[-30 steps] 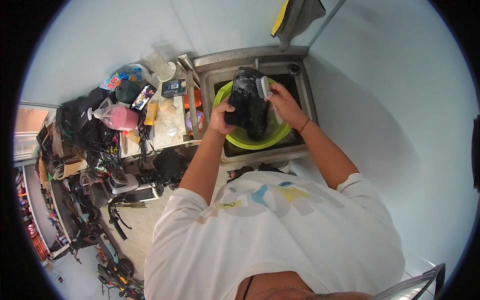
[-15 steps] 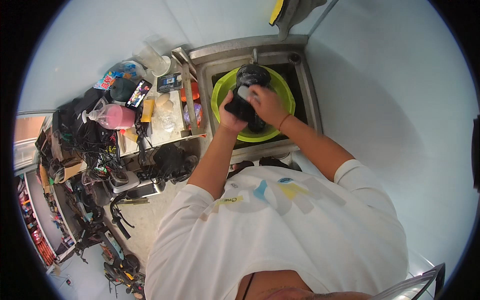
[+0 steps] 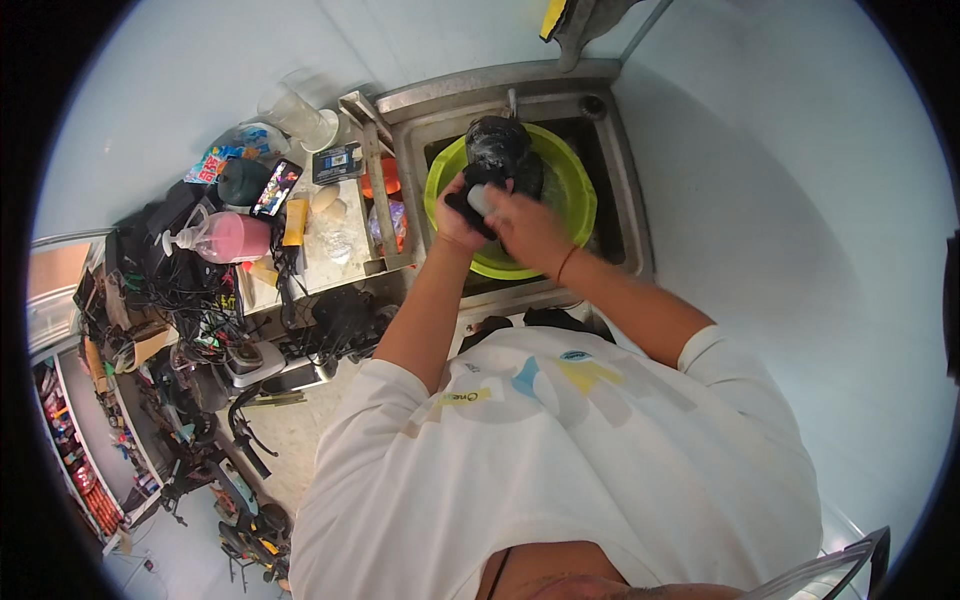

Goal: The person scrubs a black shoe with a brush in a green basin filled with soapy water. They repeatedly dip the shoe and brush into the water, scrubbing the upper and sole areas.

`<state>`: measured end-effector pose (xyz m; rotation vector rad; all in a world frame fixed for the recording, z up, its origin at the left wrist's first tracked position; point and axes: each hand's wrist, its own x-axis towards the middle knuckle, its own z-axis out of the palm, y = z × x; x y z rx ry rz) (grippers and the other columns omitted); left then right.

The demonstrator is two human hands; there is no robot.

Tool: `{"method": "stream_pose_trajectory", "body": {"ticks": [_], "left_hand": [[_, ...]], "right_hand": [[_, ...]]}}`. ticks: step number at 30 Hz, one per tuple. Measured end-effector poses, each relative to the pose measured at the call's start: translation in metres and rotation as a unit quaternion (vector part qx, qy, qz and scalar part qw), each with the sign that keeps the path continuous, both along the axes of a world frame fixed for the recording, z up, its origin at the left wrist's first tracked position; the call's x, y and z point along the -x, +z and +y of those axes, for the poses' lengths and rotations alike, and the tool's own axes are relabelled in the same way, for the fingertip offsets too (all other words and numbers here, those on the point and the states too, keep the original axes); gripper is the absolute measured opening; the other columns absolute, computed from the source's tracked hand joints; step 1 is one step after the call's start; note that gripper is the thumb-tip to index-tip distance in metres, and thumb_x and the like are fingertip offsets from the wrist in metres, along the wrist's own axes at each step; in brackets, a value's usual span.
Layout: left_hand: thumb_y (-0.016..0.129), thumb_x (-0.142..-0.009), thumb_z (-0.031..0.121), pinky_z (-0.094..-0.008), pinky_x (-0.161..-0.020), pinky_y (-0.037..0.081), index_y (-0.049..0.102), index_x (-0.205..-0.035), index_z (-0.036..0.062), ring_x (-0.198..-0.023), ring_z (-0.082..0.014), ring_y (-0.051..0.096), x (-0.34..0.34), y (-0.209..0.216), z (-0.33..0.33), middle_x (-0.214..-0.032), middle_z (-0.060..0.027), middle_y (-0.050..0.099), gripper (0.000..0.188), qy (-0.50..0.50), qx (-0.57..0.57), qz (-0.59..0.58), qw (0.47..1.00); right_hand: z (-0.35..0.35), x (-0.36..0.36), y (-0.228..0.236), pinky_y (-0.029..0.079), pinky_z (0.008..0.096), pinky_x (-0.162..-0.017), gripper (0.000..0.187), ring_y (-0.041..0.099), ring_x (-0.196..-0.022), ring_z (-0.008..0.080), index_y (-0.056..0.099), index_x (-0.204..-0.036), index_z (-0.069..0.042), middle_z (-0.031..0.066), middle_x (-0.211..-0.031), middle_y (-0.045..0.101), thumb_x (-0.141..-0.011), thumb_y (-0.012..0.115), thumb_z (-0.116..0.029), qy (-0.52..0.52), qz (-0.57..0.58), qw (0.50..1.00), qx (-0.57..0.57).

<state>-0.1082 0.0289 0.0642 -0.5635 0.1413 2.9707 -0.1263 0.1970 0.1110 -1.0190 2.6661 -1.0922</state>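
Wet black cloth [image 3: 498,148] with whitish suds on it hangs bunched over and in a lime-green basin [image 3: 580,205]. My left hand [image 3: 457,222] is closed around the cloth's near end, at the basin's left side. My right hand [image 3: 528,232] grips a small whitish bar [image 3: 479,199], perhaps soap or the back of a brush, and presses it against the cloth beside my left hand. Motion smears the right fingers a little. The lower part of the cloth inside the basin is partly hidden by my hands.
The basin stands in a metal sink [image 3: 632,215] with a tap [image 3: 512,100] behind it. On the cluttered table to the left are a pink pump bottle [image 3: 235,238], a phone [image 3: 277,188] and a clear cup [image 3: 300,120]. A pale wall [image 3: 780,180] rises close on the right.
My right hand and the whitish bar have shifted slightly left and down along the cloth. The cloth in my left hand has been drawn a little left.
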Motion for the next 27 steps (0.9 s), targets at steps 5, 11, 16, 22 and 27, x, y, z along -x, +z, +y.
{"method": "stream_pose_trajectory", "body": {"ticks": [5,11,16,22,27], "left_hand": [[0.047,-0.107,0.039,-0.0555,-0.117,0.046,0.059,-0.146,0.002,-0.131,-0.0416,0.063,0.007,0.002,-0.002,-0.144,-0.0198,0.065,0.055,0.009,-0.001,0.028,1.0],[0.041,-0.109,0.039,-0.0579,-0.12,0.043,0.052,-0.151,0.0008,-0.137,-0.0441,0.057,0.014,0.004,0.002,-0.152,-0.0235,0.057,0.059,0.032,0.057,-0.008,0.998],[0.046,-0.107,0.038,-0.0574,-0.114,0.049,0.059,-0.143,0.0001,-0.129,-0.0429,0.063,0.008,-0.001,-0.003,-0.141,-0.0239,0.066,0.054,0.022,-0.037,0.033,0.999],[0.041,-0.113,0.046,-0.0501,-0.115,0.048,0.062,-0.141,0.0072,-0.126,-0.0357,0.065,0.013,0.009,0.002,-0.138,-0.0162,0.069,0.053,-0.055,0.052,-0.031,0.997],[0.046,-0.112,0.049,-0.0518,-0.112,0.05,0.064,-0.138,0.0062,-0.126,-0.0359,0.065,0.017,-0.012,0.015,-0.137,-0.0169,0.069,0.053,-0.034,0.04,-0.026,0.998]], "right_hand": [[0.001,-0.015,0.017,0.059,0.0539,-0.076,0.048,0.072,-0.09,0.0438,0.06,-0.148,-0.015,0.0219,-0.1,0.071,-0.103,0.065,-0.032,-0.013,-0.026,1.0,-0.012],[0.001,0.011,0.005,0.057,0.0546,-0.083,0.055,0.07,-0.092,0.0455,0.056,-0.154,-0.017,0.024,-0.102,0.07,-0.102,0.065,-0.031,-0.052,-0.053,0.997,-0.038],[0.006,0.013,0.005,0.056,0.0553,-0.086,0.054,0.07,-0.098,0.0462,0.059,-0.154,-0.016,0.0249,-0.104,0.071,-0.102,0.066,-0.031,-0.034,-0.042,0.998,0.016],[-0.004,0.018,0.008,0.056,0.0569,-0.085,0.046,0.07,-0.1,0.0478,0.063,-0.145,-0.012,0.027,-0.108,0.073,-0.102,0.066,-0.029,-0.021,-0.039,0.996,0.075],[-0.018,0.001,0.021,0.056,0.0574,-0.088,0.041,0.07,-0.099,0.0496,0.068,-0.138,-0.009,0.0294,-0.107,0.073,-0.102,0.065,-0.029,-0.042,-0.061,0.992,0.105]]}}
